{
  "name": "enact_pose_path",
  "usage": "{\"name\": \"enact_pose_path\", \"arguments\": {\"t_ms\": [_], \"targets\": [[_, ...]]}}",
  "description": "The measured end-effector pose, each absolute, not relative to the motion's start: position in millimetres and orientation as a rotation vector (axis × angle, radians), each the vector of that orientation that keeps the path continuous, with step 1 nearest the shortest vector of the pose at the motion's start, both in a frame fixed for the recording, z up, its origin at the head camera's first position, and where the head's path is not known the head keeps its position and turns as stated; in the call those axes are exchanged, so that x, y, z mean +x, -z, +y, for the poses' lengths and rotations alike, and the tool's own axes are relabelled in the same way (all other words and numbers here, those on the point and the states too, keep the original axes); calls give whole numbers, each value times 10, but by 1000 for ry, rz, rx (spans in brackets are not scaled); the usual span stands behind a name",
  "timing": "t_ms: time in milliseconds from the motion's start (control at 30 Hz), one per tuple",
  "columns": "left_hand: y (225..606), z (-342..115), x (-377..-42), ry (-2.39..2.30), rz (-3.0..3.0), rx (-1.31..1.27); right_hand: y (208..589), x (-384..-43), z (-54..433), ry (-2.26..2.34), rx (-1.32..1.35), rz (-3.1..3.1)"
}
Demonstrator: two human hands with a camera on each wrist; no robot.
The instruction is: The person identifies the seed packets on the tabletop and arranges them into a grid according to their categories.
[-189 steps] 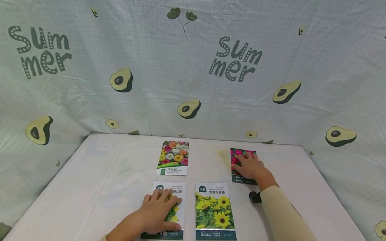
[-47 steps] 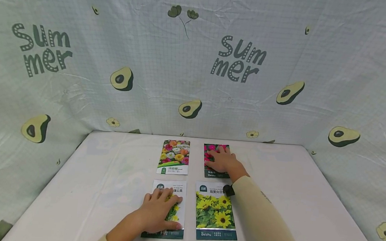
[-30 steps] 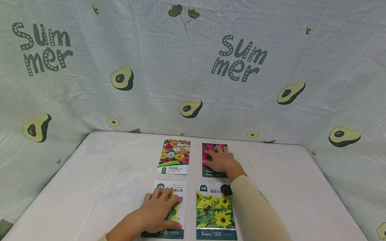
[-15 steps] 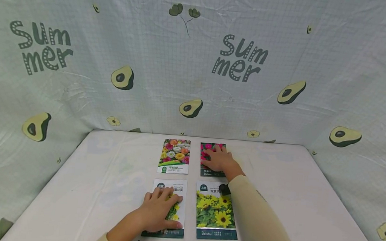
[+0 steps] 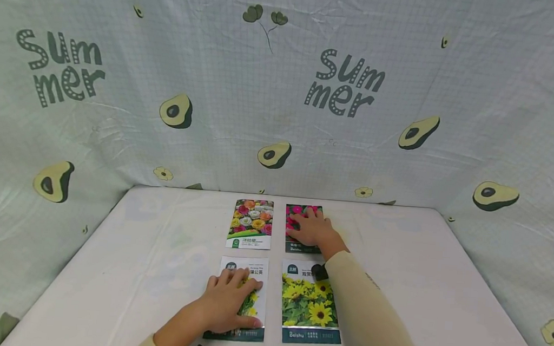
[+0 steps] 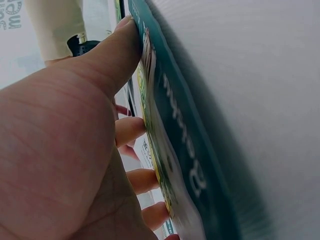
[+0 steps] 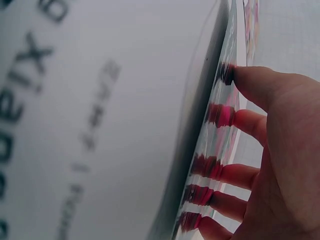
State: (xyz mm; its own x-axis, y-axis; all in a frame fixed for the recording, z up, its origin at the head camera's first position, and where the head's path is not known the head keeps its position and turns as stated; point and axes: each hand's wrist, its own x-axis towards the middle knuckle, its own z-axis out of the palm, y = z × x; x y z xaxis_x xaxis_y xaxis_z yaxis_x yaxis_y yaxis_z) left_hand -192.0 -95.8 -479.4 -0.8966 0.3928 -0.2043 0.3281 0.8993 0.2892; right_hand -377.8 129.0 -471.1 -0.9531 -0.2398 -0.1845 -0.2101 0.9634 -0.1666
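Four flat seed packets lie in two rows. My left hand (image 5: 225,304) rests with spread fingers on the near-left packet (image 5: 258,296), which has yellow flowers and is partly hidden. In the left wrist view, thumb and fingertips touch the packet's face. The fingertips of my right hand (image 5: 313,229) press on the far-right packet with pink flowers (image 5: 295,247). In the right wrist view, thumb and fingers (image 7: 240,175) are spread on its shiny surface. To its left lies a packet with multicoloured flowers (image 5: 252,222). A sunflower packet (image 5: 309,306) lies under my right forearm, partly covered at its upper right.
The packets lie on a white-covered table (image 5: 161,272). A pale curtain (image 5: 216,81) printed with avocados and "summer" rises behind and along the sides. Dark wrist devices (image 5: 319,272) sit on both wrists.
My right hand has slid the pink-flower packet leftward, from farther right to beside the multicoloured packet, creeping slightly left in the last second. My left hand and the other packets have stayed put.
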Motion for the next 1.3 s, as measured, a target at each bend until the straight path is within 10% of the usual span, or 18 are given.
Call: {"name": "enact_pose_path", "arguments": {"t_ms": [1300], "targets": [[4772,-934,-1941,-340,2796,512,4719,-3801,1208,165,-346,2917]]}}
